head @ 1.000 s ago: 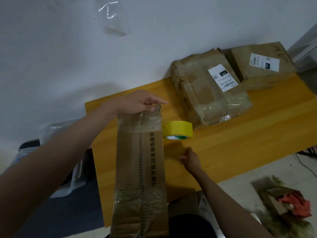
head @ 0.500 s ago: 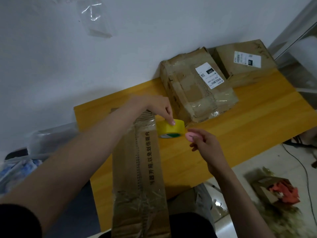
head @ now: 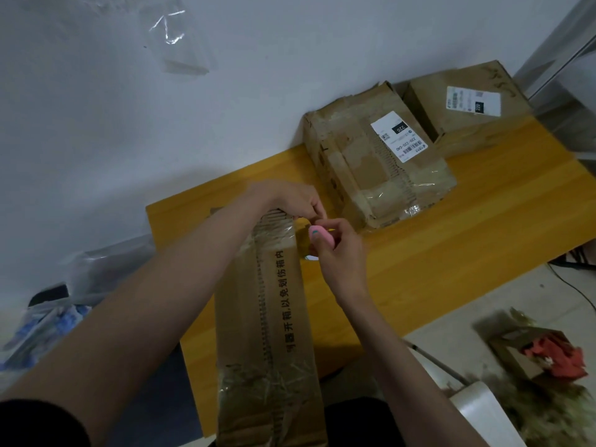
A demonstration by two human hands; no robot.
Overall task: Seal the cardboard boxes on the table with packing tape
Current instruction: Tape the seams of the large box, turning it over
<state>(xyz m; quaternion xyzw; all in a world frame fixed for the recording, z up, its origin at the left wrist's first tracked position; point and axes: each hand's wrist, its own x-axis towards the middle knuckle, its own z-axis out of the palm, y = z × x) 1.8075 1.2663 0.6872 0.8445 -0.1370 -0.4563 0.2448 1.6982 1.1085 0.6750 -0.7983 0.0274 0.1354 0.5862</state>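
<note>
A long flat cardboard box (head: pixel 267 317) lies lengthwise on the yellow wooden table (head: pixel 451 240), running from my body to the far side. At its far right corner sits a yellow tape roll (head: pixel 301 224), mostly hidden by both hands. My left hand (head: pixel 287 200) reaches over the box end and pinches at the roll's top edge. My right hand (head: pixel 342 253) is curled around the roll from the right, its pink-tipped thumb on top. Two more worn cardboard boxes with white labels stand at the back against the wall, one nearer (head: pixel 380 162) and one farther right (head: pixel 467 108).
Clear plastic bags (head: pixel 96 269) are piled off the table's left side. A clear plastic sheet (head: pixel 177 37) sticks to the wall. On the floor at right lie a small open box with red contents (head: pixel 545 353), a white rounded object (head: pixel 480 408) and a cable.
My left hand left the box's far end and went to the tape roll. My right hand rose from the table and closed on the roll, now covering most of it.
</note>
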